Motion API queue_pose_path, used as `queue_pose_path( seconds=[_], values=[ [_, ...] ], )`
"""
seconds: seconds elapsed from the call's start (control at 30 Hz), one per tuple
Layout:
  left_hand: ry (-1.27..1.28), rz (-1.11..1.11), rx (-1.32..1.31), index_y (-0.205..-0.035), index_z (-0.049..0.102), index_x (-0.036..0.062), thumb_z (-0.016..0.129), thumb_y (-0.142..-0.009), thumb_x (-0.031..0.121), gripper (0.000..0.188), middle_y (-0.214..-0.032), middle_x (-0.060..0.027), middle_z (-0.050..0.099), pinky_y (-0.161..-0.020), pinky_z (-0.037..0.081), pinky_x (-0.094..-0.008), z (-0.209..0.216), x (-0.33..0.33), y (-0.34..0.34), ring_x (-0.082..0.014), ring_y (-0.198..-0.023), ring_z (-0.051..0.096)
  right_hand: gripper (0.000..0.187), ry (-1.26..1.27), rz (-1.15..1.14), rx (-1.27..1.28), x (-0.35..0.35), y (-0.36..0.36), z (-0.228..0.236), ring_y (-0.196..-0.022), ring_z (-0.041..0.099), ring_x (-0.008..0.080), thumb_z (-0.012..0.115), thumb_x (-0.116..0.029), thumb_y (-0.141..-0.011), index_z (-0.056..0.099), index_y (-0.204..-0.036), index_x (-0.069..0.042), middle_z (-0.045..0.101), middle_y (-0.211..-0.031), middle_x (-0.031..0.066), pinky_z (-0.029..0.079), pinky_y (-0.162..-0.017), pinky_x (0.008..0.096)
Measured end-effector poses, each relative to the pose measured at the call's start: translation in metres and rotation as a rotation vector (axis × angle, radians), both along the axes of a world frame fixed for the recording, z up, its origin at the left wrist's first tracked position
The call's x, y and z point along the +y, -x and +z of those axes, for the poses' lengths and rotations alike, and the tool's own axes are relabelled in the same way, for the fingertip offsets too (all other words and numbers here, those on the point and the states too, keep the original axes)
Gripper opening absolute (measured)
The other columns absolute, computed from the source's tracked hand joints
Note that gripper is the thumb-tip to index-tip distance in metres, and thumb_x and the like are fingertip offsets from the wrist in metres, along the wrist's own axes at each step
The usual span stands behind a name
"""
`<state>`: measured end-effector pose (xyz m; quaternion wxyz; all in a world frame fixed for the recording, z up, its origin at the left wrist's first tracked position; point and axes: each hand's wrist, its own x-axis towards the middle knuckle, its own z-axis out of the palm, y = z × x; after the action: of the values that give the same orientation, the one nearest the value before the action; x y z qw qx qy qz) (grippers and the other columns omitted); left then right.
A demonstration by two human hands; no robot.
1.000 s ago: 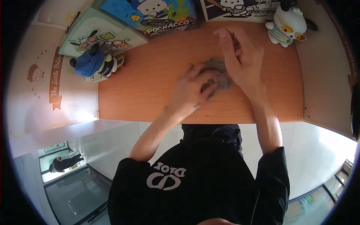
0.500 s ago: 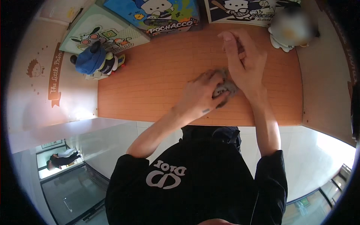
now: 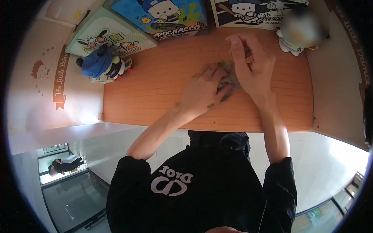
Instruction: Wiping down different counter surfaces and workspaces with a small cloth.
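Observation:
My left hand is over the orange-brown wood-look shelf surface, fingers bent around a crumpled grey cloth. Motion smears both the fingers and the cloth, and part of the cloth is hidden under the hand. Just right of it, my right hand hovers with its palm side turned to the left. Its thumb stands apart from loosely curled fingers, and I see nothing between them. The cloth lies close beside the right wrist; I cannot tell whether they touch.
A blue-hatted dog figure stands at the left before a pale green box. Behind are a blue picture box and a white-and-black picture panel. A white figure sits back right. Side walls enclose the shelf.
My left hand has moved slightly to the left and away from me with the grey cloth. The right hand has stayed nearly where it was. The view has shifted a little.

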<state>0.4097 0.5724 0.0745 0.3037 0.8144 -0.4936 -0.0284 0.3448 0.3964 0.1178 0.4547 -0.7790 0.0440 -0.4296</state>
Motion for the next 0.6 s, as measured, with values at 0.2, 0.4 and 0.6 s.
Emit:
queue_pose_path(
  seconds=[0.2,0.4,0.6],
  values=[
    [0.114,0.346,-0.128,-0.124,0.075,0.0012,0.076,-0.100,0.017,0.029,-0.102,-0.0159,0.077,-0.072,0.055,-0.0431,0.011,0.005,-0.089,-0.0312,-0.079,0.068,0.010,0.041,-0.011,-0.089,0.002,-0.006,0.003,-0.058,0.050,0.0072,0.073,-0.012,-0.106,0.081,-0.111,-0.007,0.069,-0.074,-0.0029,0.036,-0.051,0.0231],
    [-0.192,0.165,0.103,-0.125,0.074,0.0041,0.074,-0.102,0.026,0.032,-0.128,-0.0188,0.073,-0.080,0.057,-0.0464,0.015,0.016,-0.008,-0.0384,-0.097,0.071,0.004,0.026,-0.053,-0.076,-0.005,-0.002,-0.001,-0.053,0.054,0.0131,0.075,-0.011,-0.104,0.078,-0.107,-0.010,0.068,-0.068,-0.0012,0.042,-0.050,0.0284],
    [-0.096,0.276,0.046,-0.120,0.078,0.0039,0.078,-0.100,0.024,0.028,-0.112,-0.0154,0.078,-0.080,0.055,-0.0392,0.019,0.023,-0.074,-0.0305,-0.092,0.070,0.003,0.055,-0.063,-0.119,-0.008,0.001,0.003,-0.051,0.052,0.0135,0.075,-0.011,-0.104,0.077,-0.105,-0.010,0.066,-0.066,-0.0014,0.040,-0.049,0.0293]
  ],
)
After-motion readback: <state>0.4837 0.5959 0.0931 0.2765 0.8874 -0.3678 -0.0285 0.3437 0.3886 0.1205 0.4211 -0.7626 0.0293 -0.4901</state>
